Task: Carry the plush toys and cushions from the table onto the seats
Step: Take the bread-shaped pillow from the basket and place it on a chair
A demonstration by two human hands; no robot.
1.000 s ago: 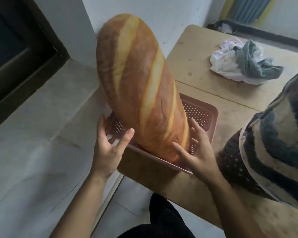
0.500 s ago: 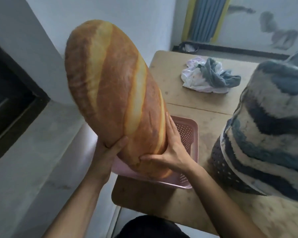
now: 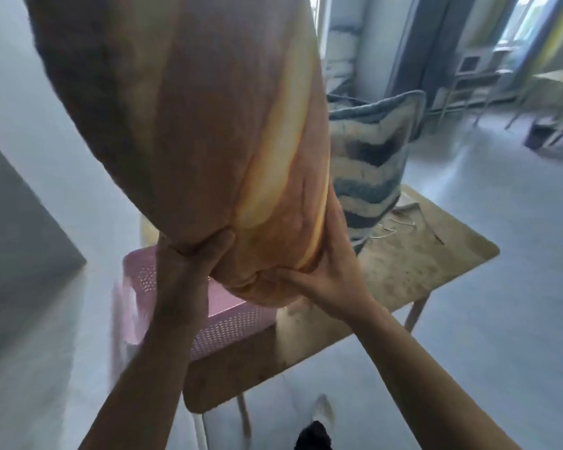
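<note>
One pink perforated plastic basket [image 3: 234, 326] sits at the left end of the worn wooden desk [image 3: 403, 271]. Above that end, one long, soft plush cushion shaped like a bread loaf [image 3: 182, 125], brown with pale stripes, is held upright. The left hand [image 3: 189, 264] grips its lower end and the right hand [image 3: 332, 277] cups the other side, fingers pressed into the fabric. One fuzzy blue-and-cream zigzag cushion [image 3: 371, 157] stands on the desk's far side. Smooth grey floor [image 3: 501, 287] surrounds the desk.

No legible text or labels.
</note>
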